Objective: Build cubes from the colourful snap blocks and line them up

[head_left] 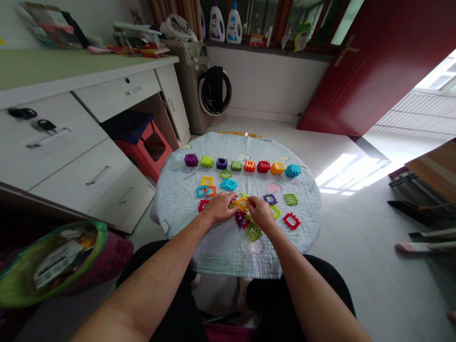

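Pinching in left grip [220, 207] and right grip [262, 212]: orange-yellow piece [242, 204], clamped from both sides, over middle of counter [217, 254]
Close to grips: blue block [228, 185], green lattice piece [254, 231]
Far side of counter: row of eight coloured blocks [250, 166]

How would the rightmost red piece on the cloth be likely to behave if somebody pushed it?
The red piece is probably light, being an openwork frame. Lying flat, it seems unlikely to roll or tip. Its notched edges might catch slightly on the cloth.
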The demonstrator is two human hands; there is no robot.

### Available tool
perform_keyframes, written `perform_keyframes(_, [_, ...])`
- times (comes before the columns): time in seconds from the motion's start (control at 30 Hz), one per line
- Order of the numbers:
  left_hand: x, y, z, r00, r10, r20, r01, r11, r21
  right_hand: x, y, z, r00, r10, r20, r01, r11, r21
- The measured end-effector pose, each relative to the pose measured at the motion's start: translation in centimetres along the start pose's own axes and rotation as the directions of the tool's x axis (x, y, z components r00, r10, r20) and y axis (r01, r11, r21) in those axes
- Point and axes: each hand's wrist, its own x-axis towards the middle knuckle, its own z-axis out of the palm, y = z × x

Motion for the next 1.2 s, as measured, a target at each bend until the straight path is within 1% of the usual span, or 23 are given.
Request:
perform_keyframes(0.07, [0.1,-0.3,0.2,1.000,-0.024,-0.020,0.025,0.999,0.032,0.3,0.6,-0.1,0.992,0.121,-0.034,-0.121,0.993,0.018])
perform_keyframes(0.13, [0.2,-0.5,0.2,0.998,-0.050,-0.032,0.052,0.997,0.064,0.5,1.1,-0.1,0.977,0.209,-0.051,-0.208,0.978,0.021])
perform_keyframes(0.23, [0.2,-0.6,0.2,0.998,-0.057,-0.036,0.060,0.996,0.068,0.7,1.7,-0.1,0.966,0.251,-0.056,-0.252,0.968,-0.008])
perform_keyframes(0.3, [0.3,-0.5,0.2,0.999,-0.035,-0.041,0.037,0.998,0.054,0.7,2.0,0.1,0.968,0.240,-0.080,-0.244,0.969,-0.042])
perform_keyframes(0.37, [0.3,-0.3,0.3,0.998,-0.015,-0.053,0.018,0.998,0.054,0.6,2.3,0.2,0.967,0.216,-0.137,-0.227,0.972,-0.067])
perform_keyframes(0.47, [0.4,-0.1,0.7,0.997,-0.017,-0.075,0.023,0.997,0.079,0.6,2.4,0.0,0.963,0.171,-0.210,-0.189,0.980,-0.065])
perform_keyframes(0.53, [0.4,-0.1,0.9,0.995,-0.025,-0.093,0.034,0.995,0.098,0.6,2.1,-0.2,0.973,0.118,-0.200,-0.131,0.990,-0.052])
perform_keyframes(0.6, [0.4,-0.1,0.9,0.992,-0.031,-0.119,0.044,0.992,0.116,0.5,1.5,-0.3,0.986,0.035,-0.160,-0.042,0.998,-0.038])
perform_keyframes(0.67, [0.4,-0.2,0.7,0.989,-0.040,-0.145,0.059,0.990,0.132,0.2,1.0,0.1,0.992,-0.035,-0.124,0.032,0.999,-0.025])
perform_keyframes(0.7, [0.4,-0.2,0.6,0.987,-0.046,-0.152,0.068,0.988,0.137,0.1,0.7,0.4,0.992,-0.051,-0.117,0.049,0.999,-0.025])
perform_keyframes(0.77, [0.4,-0.3,0.3,0.986,-0.061,-0.153,0.083,0.986,0.144,-0.2,0.4,1.2,0.992,-0.044,-0.115,0.040,0.998,-0.039])
perform_keyframes(0.83, [0.4,-0.3,0.1,0.988,-0.074,-0.138,0.095,0.984,0.149,-0.4,0.3,1.8,0.993,-0.006,-0.115,0.000,0.999,-0.051])
perform_keyframes(0.9, [0.3,-0.3,0.0,0.989,-0.085,-0.121,0.103,0.982,0.157,-0.2,0.5,1.8,0.993,0.045,-0.113,-0.047,0.999,-0.022])
perform_keyframes(1.03, [0.3,-0.6,0.0,0.989,-0.094,-0.117,0.114,0.977,0.181,0.9,1.4,0.3,0.981,0.138,-0.138,-0.123,0.986,0.112])
perform_keyframes(1.1, [0.4,-0.8,-0.1,0.987,-0.101,-0.128,0.123,0.976,0.181,1.5,2.0,-0.6,0.976,0.166,-0.137,-0.147,0.979,0.142])
perform_keyframes(1.2, [0.4,-0.9,-0.3,0.984,-0.116,-0.136,0.139,0.976,0.168,1.9,2.5,-1.0,0.984,0.175,-0.044,-0.169,0.978,0.121])
